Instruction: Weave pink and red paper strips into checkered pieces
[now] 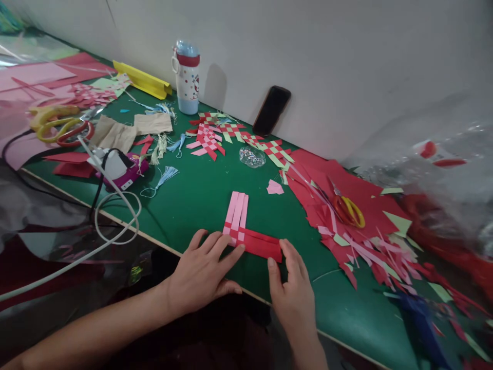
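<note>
From the head view, we see the weave [246, 231], pink strips crossed by red ones, lying flat on the green surface [200, 195] close to its near edge. Our left hand [204, 270] lies flat with fingers spread, pressing the weave's left end where pink and red cross; our right hand [295, 288] pinches the red strips' right end. We judge the paper light, thin and easily creased, liable to slide apart, so it is best held at the crossings. Room is open just beyond the weave; scissors [348, 208] and red scraps [370, 241] crowd the right, a cable [115, 216] loops at left.
</note>
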A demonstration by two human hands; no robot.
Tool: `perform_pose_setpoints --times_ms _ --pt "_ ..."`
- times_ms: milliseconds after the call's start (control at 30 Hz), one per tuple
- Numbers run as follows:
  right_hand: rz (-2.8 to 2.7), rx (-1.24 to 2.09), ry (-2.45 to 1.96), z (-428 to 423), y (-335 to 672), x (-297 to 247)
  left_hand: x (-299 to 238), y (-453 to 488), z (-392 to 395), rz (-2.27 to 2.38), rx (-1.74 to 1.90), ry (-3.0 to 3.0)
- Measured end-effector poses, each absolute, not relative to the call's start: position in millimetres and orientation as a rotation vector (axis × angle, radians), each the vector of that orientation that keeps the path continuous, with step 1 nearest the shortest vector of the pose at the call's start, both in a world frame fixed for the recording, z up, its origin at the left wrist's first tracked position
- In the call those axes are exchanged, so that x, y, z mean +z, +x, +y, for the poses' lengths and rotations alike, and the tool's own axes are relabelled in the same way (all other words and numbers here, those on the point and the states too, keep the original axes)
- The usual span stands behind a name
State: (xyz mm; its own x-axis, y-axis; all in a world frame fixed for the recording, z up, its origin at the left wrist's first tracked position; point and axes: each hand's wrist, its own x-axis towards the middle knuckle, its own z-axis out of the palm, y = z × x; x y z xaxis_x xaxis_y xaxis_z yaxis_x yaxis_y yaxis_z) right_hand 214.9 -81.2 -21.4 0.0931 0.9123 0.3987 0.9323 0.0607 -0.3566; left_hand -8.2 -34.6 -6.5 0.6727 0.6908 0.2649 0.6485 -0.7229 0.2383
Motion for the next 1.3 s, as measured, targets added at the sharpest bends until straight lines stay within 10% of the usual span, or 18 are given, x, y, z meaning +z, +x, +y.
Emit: perform_pose_setpoints --times_ms 867,1300 --pt "-2.3 -0.038 -1.543 -92 216 13 -13 -43 11 0.972 0.69 2.783" --pt "-2.334 -0.109 -1.765 51 197 -4 -11 -18 33 0.852 0.505 2.839"
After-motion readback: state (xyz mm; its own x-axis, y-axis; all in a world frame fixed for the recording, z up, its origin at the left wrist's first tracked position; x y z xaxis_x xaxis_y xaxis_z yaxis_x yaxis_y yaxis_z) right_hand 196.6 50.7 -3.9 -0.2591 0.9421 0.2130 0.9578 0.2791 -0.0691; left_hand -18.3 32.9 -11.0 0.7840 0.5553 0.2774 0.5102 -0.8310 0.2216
